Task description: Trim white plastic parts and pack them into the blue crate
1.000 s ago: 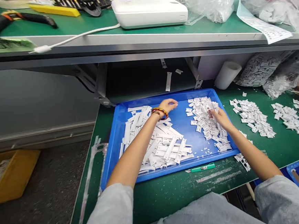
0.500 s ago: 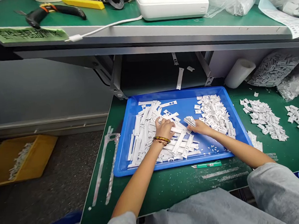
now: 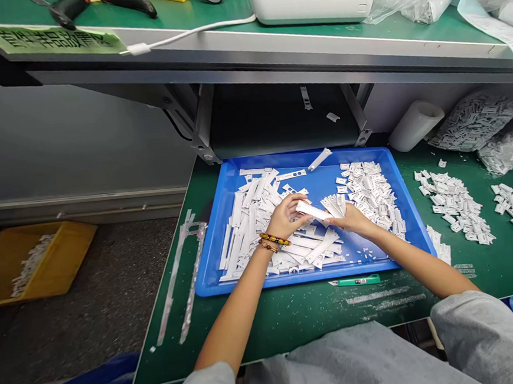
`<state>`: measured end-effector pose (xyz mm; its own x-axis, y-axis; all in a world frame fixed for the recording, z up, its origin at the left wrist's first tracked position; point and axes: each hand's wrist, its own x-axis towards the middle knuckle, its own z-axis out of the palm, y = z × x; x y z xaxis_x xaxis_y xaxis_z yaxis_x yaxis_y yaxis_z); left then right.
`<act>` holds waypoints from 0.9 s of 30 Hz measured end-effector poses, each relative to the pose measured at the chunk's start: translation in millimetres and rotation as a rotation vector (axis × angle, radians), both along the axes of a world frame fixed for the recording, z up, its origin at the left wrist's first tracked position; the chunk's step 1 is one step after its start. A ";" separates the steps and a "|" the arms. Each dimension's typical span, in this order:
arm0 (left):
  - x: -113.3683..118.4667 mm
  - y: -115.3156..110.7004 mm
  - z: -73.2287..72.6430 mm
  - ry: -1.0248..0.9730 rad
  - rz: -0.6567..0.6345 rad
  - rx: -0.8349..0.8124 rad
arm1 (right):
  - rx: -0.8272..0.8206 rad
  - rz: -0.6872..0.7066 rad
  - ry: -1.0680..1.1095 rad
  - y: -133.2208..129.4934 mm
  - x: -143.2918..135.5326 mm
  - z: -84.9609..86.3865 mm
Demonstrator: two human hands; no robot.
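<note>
Over a blue tray (image 3: 272, 282), my left hand (image 3: 285, 216) is closed on one end of a long white plastic strip (image 3: 312, 210). My right hand (image 3: 351, 220) grips a fanned bunch of white strips (image 3: 334, 205), and its fingers touch the other end of the long strip. Beneath and left of my hands lies a heap of long white strips (image 3: 246, 228), some with square openings. Short white clip-like pieces (image 3: 372, 197) are piled at the tray's right side. One strip (image 3: 320, 159) leans on the tray's far rim.
A dark conveyor belt (image 3: 273, 119) ends behind the tray, carrying a strip and a small piece. A green cutter knife (image 3: 356, 280) lies before the tray. More short pieces (image 3: 455, 206) and filled bags (image 3: 477, 121) are to the right. A shelf edge (image 3: 246, 57) overhangs.
My left hand has lifted from the heap with a long strip, bringing it to my right hand's bunch. The strip at the belt's end has dropped onto the tray's far rim.
</note>
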<state>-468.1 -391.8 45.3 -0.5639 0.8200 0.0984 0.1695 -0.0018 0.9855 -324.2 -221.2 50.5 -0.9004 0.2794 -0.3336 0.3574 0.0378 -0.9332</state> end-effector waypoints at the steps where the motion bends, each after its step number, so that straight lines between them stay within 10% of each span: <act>1: -0.9 -0.7 -0.4 -0.028 0.020 -0.004 | 0.014 -0.002 -0.010 0.1 0.2 -0.4; 10: 5.0 9.2 -4.8 0.068 -0.066 -0.132 | 0.326 0.221 0.033 0.5 1.4 -13.0; 17: -32.0 72.5 -6.7 0.329 0.033 -0.288 | 0.173 -0.275 0.005 38.3 -4.0 -18.0; 27: -28.4 159.8 -25.4 0.569 -0.094 -0.452 | 0.321 -0.611 0.111 76.4 0.7 -20.3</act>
